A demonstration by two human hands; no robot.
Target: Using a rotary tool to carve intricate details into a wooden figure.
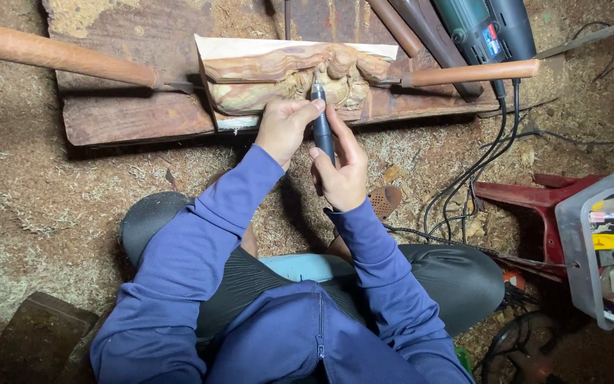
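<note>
A carved wooden block (278, 75) with reddish and pale grain lies on a rough plank (129, 114). My right hand (342, 167) grips a slim dark rotary handpiece (321, 124), its tip touching the carving's middle. My left hand (283, 128) steadies the tool's front with thumb and fingers and rests against the block's lower edge. Both arms wear blue sleeves.
Two wooden-handled tools, one at the left (58, 57) and one at the right (470, 72), press against the block's ends. A power tool (485, 28) and black cables (477, 163) lie at the right. A grey control unit (605, 242) sits at the far right. Sawdust covers the ground.
</note>
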